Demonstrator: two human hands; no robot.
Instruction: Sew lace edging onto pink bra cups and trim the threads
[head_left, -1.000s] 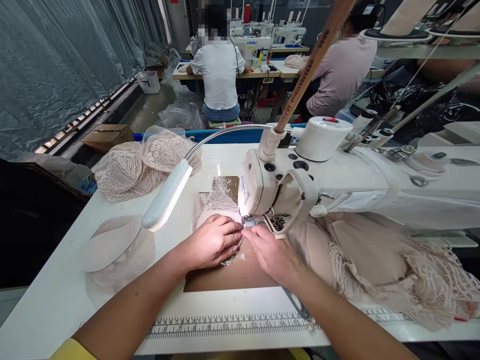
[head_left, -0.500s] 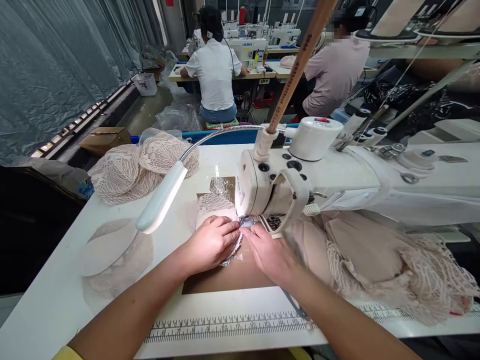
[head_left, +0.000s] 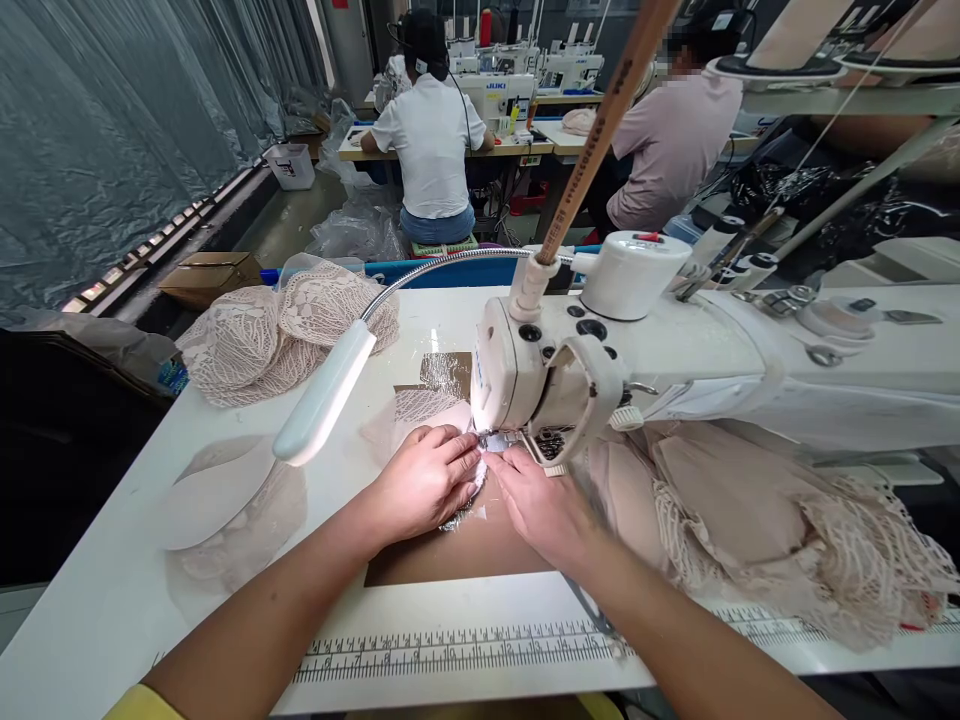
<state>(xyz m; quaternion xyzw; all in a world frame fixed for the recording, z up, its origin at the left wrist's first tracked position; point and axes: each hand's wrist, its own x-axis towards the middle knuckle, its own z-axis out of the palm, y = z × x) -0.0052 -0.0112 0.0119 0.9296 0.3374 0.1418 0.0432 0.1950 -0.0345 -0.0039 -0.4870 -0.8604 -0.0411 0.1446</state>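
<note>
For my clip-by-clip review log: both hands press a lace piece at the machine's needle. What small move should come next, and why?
Probably feed the lace piece a little further under the presser foot. The left hand and right hand lie flat on it, fingertips meeting at the foot, and some lace already lies beyond it.
</note>
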